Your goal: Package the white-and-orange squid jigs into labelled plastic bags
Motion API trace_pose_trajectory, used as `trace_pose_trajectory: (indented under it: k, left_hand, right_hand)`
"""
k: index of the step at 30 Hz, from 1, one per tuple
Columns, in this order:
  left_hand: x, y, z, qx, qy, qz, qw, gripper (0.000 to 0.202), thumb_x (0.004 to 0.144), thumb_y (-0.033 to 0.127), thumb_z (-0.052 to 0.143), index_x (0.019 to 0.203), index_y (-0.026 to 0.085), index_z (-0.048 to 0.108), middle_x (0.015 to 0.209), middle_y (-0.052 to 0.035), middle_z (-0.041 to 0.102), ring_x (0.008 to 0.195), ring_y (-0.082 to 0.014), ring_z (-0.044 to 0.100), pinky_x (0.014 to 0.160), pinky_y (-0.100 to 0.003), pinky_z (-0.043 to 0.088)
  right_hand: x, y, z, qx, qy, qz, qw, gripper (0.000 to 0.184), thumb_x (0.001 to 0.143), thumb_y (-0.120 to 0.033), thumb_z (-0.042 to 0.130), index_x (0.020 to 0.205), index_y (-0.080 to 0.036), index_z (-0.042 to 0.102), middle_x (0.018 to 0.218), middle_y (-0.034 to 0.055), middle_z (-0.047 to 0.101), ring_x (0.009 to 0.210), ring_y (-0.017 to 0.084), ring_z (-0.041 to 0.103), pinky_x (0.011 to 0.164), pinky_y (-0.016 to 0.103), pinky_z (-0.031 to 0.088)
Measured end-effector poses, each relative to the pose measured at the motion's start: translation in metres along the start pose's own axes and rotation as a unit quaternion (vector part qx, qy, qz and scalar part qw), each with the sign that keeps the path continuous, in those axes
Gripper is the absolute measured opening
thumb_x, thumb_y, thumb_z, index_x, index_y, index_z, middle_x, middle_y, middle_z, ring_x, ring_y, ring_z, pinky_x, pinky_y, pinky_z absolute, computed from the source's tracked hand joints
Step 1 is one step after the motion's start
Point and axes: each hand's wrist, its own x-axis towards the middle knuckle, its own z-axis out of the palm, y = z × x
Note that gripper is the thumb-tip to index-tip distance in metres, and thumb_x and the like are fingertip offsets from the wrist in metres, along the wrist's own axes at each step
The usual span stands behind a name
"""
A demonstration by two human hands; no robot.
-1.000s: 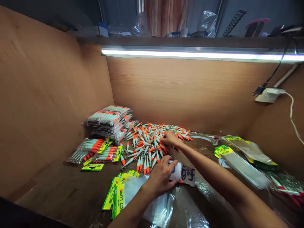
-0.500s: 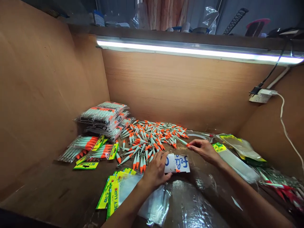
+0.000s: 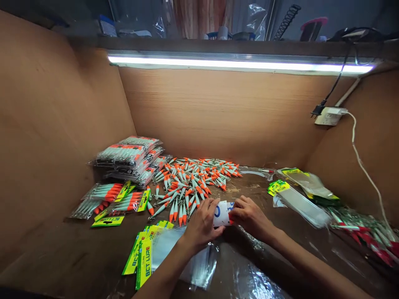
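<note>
My left hand (image 3: 202,224) rests on the bench with its fingers curled over the left side of a small white card (image 3: 220,212) with blue writing. My right hand (image 3: 249,216) is closed at the card's right side, covering it; an orange-tipped lure it pinched a moment ago is hidden under its fingers. Just beyond both hands lies a spread pile of loose white lures with orange tips (image 3: 193,180). A fan of clear bags with yellow-green BCT LURE headers (image 3: 146,257) lies under my left wrist.
Stacked filled lure packs (image 3: 127,160) sit at the back left, more packs (image 3: 109,199) in front of them. Empty header bags (image 3: 299,191) and red-green lures (image 3: 370,236) lie on the right. Brown board walls enclose the bench; a tube light and a socket with cables hang above.
My right hand left the lure pile pinching one lure, drew back toward me and now sits against the white card beside my left hand. The view shifted right.
</note>
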Motion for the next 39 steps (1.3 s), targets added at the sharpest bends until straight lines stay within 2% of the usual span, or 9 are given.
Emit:
trace_pose_trajectory:
  k: [4,8,14,18,21,24,27,32,39]
  left_hand:
    - [-0.002,-0.006,-0.004,0.005,-0.009,-0.012,1.0,0.086,0.072,0.025,0.077,0.146,0.029,0.033,0.134,-0.0101,0.049,0.123,-0.0309,0.051,0.102,-0.049,0.048]
    - [-0.002,-0.003,-0.007,0.017,-0.034,-0.035,0.999,0.085,0.072,0.031,0.077,0.146,0.029,0.035,0.133,-0.0097,0.049,0.121,-0.0312,0.052,0.1,-0.047,0.05]
    - [-0.003,0.001,-0.009,0.037,-0.055,-0.039,0.997,0.084,0.073,0.035,0.077,0.145,0.025,0.037,0.134,-0.0109,0.05,0.122,-0.0312,0.05,0.103,-0.046,0.048]
    - [-0.004,0.0,-0.012,0.047,-0.063,-0.051,0.996,0.086,0.071,0.037,0.078,0.145,0.025,0.037,0.134,-0.0109,0.051,0.121,-0.0312,0.051,0.103,-0.045,0.049]
    - [-0.004,0.002,-0.013,0.047,-0.074,-0.051,0.995,0.086,0.07,0.038,0.078,0.145,0.025,0.038,0.134,-0.0106,0.051,0.121,-0.0311,0.051,0.103,-0.044,0.049]
    - [-0.004,0.004,-0.015,0.045,-0.08,-0.051,0.994,0.086,0.07,0.039,0.079,0.145,0.026,0.038,0.134,-0.0099,0.052,0.121,-0.0307,0.051,0.103,-0.044,0.049]
    - [-0.005,0.005,-0.016,0.043,-0.08,-0.048,0.995,0.088,0.069,0.04,0.08,0.145,0.026,0.038,0.134,-0.0096,0.052,0.121,-0.0302,0.051,0.103,-0.043,0.049]
    - [-0.007,0.003,-0.017,0.04,-0.075,-0.031,0.996,0.087,0.07,0.04,0.081,0.145,0.026,0.039,0.132,-0.0086,0.053,0.119,-0.0296,0.052,0.102,-0.042,0.049]
    - [-0.005,0.001,-0.004,0.032,-0.092,-0.01,0.995,0.084,0.073,0.046,0.078,0.146,0.027,0.039,0.131,-0.0096,0.054,0.12,-0.0315,0.053,0.101,-0.045,0.048]
  right_hand:
    - [0.02,0.016,-0.017,0.106,-0.038,-0.041,0.993,0.011,0.093,-0.029,0.066,0.095,-0.029,0.077,0.09,0.0029,0.07,0.086,0.019,0.06,0.076,0.03,0.042]
    - [0.084,0.026,-0.022,0.121,-0.012,0.064,0.991,0.026,0.1,-0.033,0.053,0.097,-0.02,0.075,0.093,0.0055,0.074,0.085,0.018,0.065,0.076,0.027,0.046]
    - [0.2,0.017,0.023,0.08,-0.062,0.126,0.987,0.022,0.095,-0.033,0.062,0.1,-0.015,0.072,0.106,0.0098,0.072,0.099,0.024,0.066,0.087,0.036,0.051]
    - [0.231,0.01,0.046,0.093,-0.077,0.154,0.981,0.029,0.097,-0.036,0.062,0.119,-0.017,0.063,0.12,0.0081,0.065,0.101,0.021,0.065,0.088,0.043,0.056]
    - [0.235,0.014,0.048,0.136,-0.045,0.171,0.975,0.022,0.095,-0.036,0.063,0.103,-0.016,0.07,0.107,0.0091,0.07,0.1,0.023,0.066,0.086,0.036,0.052]
    - [0.23,0.03,0.038,0.209,0.0,0.19,0.959,0.025,0.091,-0.038,0.062,0.088,-0.016,0.074,0.09,0.0085,0.074,0.093,0.024,0.066,0.076,0.028,0.046]
    - [0.207,0.055,0.02,0.305,0.03,0.218,0.927,0.038,0.091,-0.048,0.056,0.096,-0.015,0.074,0.088,0.0065,0.074,0.075,0.018,0.064,0.06,0.024,0.042]
    - [0.121,0.099,-0.001,0.458,0.011,0.28,0.844,0.05,0.084,-0.058,0.06,0.101,-0.013,0.073,0.089,0.0099,0.072,0.053,0.01,0.051,0.045,0.022,0.033]
    - [0.02,0.121,0.028,0.565,0.028,0.372,0.736,0.047,0.067,-0.056,0.08,0.085,-0.013,0.072,0.073,0.004,0.067,0.044,0.005,0.038,0.039,0.02,0.023]
